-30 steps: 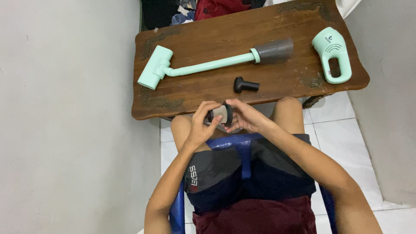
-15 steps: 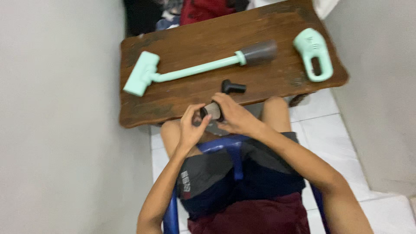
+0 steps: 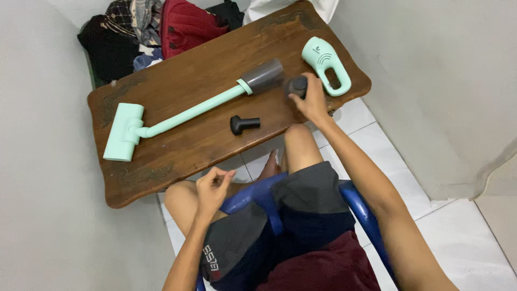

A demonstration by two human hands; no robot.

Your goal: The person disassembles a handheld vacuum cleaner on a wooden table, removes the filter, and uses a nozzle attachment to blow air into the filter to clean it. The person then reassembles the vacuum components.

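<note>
On the dark wooden table [image 3: 183, 64] lies a mint green vacuum wand with a floor head [image 3: 161, 123] and a grey transparent cup end [image 3: 264, 75]. Beside it sits a mint green handle unit [image 3: 326, 64]. My right hand [image 3: 308, 99] is stretched out over the table and grips a small dark cylindrical part [image 3: 297, 85] between the cup end and the handle unit. A small black nozzle [image 3: 243, 124] lies nearer the table's front edge. My left hand [image 3: 214, 186] hovers over my left knee, fingers loosely curled, holding nothing.
I sit on a blue plastic chair [image 3: 358, 207] in a narrow space between white walls. A pile of clothes and bags [image 3: 156, 27] lies behind the table. White floor tiles [image 3: 468, 237] show at the right.
My right hand carried the small dark part from above my lap out to the table near the handle unit. My left hand let go and stayed over my knee.
</note>
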